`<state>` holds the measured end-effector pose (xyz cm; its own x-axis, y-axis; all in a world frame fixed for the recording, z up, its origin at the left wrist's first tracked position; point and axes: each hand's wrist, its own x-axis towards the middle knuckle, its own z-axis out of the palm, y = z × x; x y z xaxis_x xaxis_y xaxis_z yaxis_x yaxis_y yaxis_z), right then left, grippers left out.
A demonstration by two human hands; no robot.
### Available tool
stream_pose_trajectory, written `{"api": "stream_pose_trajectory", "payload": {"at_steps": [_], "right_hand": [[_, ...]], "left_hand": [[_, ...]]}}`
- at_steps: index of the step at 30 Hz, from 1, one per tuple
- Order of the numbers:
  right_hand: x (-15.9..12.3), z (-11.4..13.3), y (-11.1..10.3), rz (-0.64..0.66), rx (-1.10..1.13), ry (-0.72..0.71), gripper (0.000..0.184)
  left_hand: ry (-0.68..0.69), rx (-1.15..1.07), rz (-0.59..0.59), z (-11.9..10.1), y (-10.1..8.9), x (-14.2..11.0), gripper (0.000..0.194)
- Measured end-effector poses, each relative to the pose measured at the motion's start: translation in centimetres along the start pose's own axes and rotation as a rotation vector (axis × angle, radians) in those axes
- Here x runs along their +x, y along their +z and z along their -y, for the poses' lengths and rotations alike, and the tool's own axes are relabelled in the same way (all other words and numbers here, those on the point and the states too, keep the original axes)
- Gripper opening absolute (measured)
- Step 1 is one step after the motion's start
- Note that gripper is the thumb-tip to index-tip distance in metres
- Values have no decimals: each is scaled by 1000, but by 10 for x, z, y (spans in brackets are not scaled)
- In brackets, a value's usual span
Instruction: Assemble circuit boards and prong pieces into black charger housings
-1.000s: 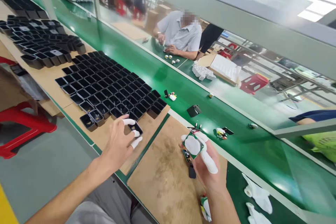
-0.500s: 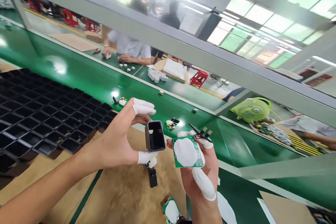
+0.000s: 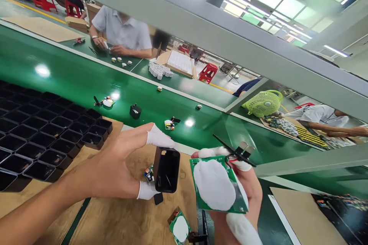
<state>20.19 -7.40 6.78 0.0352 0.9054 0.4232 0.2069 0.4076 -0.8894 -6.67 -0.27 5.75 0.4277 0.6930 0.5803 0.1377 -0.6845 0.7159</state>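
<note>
My left hand point(image 3: 117, 168), with white finger cots on thumb and fingers, grips a black plastic case point(image 3: 167, 170) whose open end faces me. Just right of it, my right hand point(image 3: 250, 191) holds a green circuit board point(image 3: 220, 185) covered by a large white pad. A black plug piece with two metal prongs point(image 3: 244, 151) hangs by short wires at the board's upper right corner. Case and board are apart. Below them, another circuit board with a white patch point(image 3: 180, 227) lies on the brown cardboard point(image 3: 120, 214). A small board point(image 3: 148, 173) sits partly behind the case.
Rows of black cases point(image 3: 43, 134) fill the left side. Small board assemblies point(image 3: 107, 101) and a black box point(image 3: 135, 111) rest on the green belt point(image 3: 71, 80). A grey metal beam point(image 3: 172, 19) crosses above. Co-workers sit opposite, near a green fan point(image 3: 264, 103).
The board in my right hand has come nearer and lower, and the case has moved slightly down. My view has shifted; a black box now shows on the belt.
</note>
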Motion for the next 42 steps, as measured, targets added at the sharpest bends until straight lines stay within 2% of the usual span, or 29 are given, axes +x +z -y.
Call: {"api": "stream_pose_trajectory", "payload": {"at_steps": [3, 8, 11, 13, 19, 24, 29, 35, 37, 42], "right_hand": [[-4, 4, 15, -2, 6, -26, 85], [-7, 13, 35, -19, 127, -127, 62], [-2, 18, 34, 81, 165, -138, 53], [2, 18, 31, 151, 171, -138, 61], [2, 4, 22, 164, 130, -236, 91], [4, 6, 22, 208, 105, -189, 83], [6, 7, 21, 213, 83, -237, 94], [1, -3, 13, 228, -33, -223, 90], [0, -5, 11, 230, -58, -227, 90], [6, -8, 12, 253, -204, -181, 87]], "left_hand": [[36, -69, 19, -3, -1, 4, 64], [91, -106, 33, -5, 0, 8, 70], [78, -122, 72, -5, -1, 7, 74], [78, -118, 84, -5, -1, 6, 78], [52, -116, 103, -4, 0, 4, 88], [29, -96, 117, -4, 0, 6, 79], [56, -108, 113, -4, 1, 10, 64], [-19, 13, 118, 10, 5, -3, 86], [-14, 2, 114, 12, 7, -3, 87], [6, -140, 96, 14, 13, 11, 58]]}}
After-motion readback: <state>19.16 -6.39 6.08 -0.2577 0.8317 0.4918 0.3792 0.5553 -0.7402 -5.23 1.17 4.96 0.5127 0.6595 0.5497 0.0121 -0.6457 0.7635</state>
